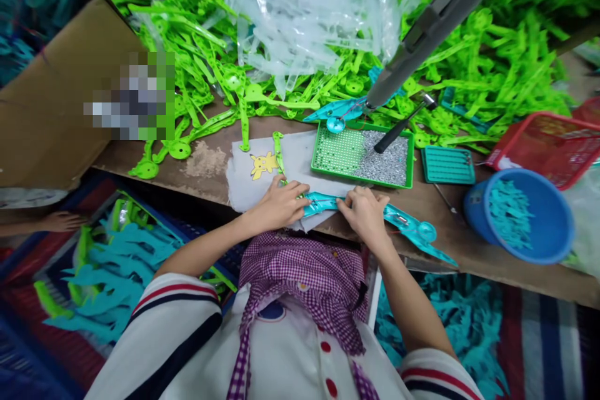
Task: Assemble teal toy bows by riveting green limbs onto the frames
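Observation:
A long turquoise plastic part (323, 202) lies along the front edge of the bench, over a grey cloth (300, 147) with a yellow cartoon figure. My left hand (280, 203) grips its left end, fingers bent round it. At its middle, my right hand (364, 211) is closed with the fingertips pressed on the part. Its right side (424, 234) reaches out past my right hand, with a round cup and a small metal piece on it. Behind my hands stands a green tray (337, 155) of small metal pieces, with a black-handled hammer (405, 122) across it.
A grey post (435, 19) slants down behind the tray. Green plastic parts (201, 75) and clear bags (314, 6) heap at the back. At the right are a teal tray (448, 165), a blue bucket (539, 250) and a red basket (525, 137). Another person's hand (60, 221) shows at left.

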A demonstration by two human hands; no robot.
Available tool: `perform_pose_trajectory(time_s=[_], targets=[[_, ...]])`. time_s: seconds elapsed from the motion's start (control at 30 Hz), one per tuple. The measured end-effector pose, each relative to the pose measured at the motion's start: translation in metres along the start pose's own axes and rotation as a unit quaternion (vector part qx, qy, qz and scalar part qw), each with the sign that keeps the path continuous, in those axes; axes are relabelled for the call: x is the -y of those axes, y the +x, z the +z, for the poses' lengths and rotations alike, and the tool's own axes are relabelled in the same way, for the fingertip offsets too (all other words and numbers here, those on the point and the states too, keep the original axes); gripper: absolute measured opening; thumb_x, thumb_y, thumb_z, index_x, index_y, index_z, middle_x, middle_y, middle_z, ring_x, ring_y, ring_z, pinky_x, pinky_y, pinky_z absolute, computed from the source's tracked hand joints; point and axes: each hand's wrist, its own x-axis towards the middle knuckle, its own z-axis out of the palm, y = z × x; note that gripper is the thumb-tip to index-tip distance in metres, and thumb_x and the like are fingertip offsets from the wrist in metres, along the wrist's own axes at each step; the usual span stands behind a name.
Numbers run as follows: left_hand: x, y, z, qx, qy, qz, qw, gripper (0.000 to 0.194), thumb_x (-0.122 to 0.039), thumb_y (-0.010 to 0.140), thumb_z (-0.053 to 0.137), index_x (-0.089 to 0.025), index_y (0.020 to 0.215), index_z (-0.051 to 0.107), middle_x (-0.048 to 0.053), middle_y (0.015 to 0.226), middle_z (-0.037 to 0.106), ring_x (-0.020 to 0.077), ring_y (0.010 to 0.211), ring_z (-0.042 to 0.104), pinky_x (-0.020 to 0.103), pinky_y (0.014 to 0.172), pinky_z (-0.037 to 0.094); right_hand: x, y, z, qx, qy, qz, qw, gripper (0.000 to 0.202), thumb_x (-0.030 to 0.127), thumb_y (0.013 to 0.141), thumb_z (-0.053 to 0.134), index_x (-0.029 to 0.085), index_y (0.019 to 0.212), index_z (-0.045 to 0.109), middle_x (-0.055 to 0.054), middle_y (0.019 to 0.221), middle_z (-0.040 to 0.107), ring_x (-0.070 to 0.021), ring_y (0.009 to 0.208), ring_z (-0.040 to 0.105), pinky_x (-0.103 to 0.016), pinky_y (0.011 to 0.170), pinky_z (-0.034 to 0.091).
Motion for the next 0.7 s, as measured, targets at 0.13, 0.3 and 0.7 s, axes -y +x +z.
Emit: perform_pose_trajectory(time_s=[0.13, 0.3, 0.7], targets=[[-0.003, -0.003, -0.001, 0.003, 0.005, -0.011, 1.000, 0.027, -0.026, 0.100, 0.048, -0.026, 0.111, 0.072, 0.009, 0.131, 0.065, 0.0258, 0.116, 0.057, 0.050, 0.106, 0.026, -0.003, 0.000, 0.003, 0.006, 0.012, -0.001, 1.000, 0.037, 0.035, 0.097, 0.050, 0.017, 0.065, 0.054, -0.005, 0.081, 0.061, -0.0216, 0.088, 0.049, -0.035, 0.075, 0.017], [-0.005, -0.003, -0.002, -0.003, -0.006, -0.022, 1.000, 0.025, -0.025, 0.099, 0.051, -0.026, 0.109, 0.073, 0.009, 0.135, 0.064, 0.0285, 0.123, 0.055, 0.053, 0.106, 0.026, -0.004, -0.010, -0.001, -0.048, -0.002, -0.018, 0.999, 0.035, 0.040, 0.101, 0.046, 0.018, 0.079, 0.063, -0.008, 0.093, 0.065, -0.0243, 0.094, 0.052, -0.037, 0.079, 0.019], [-0.005, 0.000, -0.002, 0.010, -0.046, -0.045, 0.998, 0.024, -0.022, 0.095, 0.054, -0.027, 0.107, 0.074, 0.008, 0.137, 0.063, 0.0299, 0.125, 0.054, 0.057, 0.107, 0.025, 0.020, 0.014, 0.010, 0.023, 0.059, -0.168, 0.984, 0.025, 0.030, 0.102, 0.045, 0.022, 0.095, 0.068, -0.005, 0.102, 0.067, -0.0208, 0.096, 0.059, -0.036, 0.082, 0.024]])
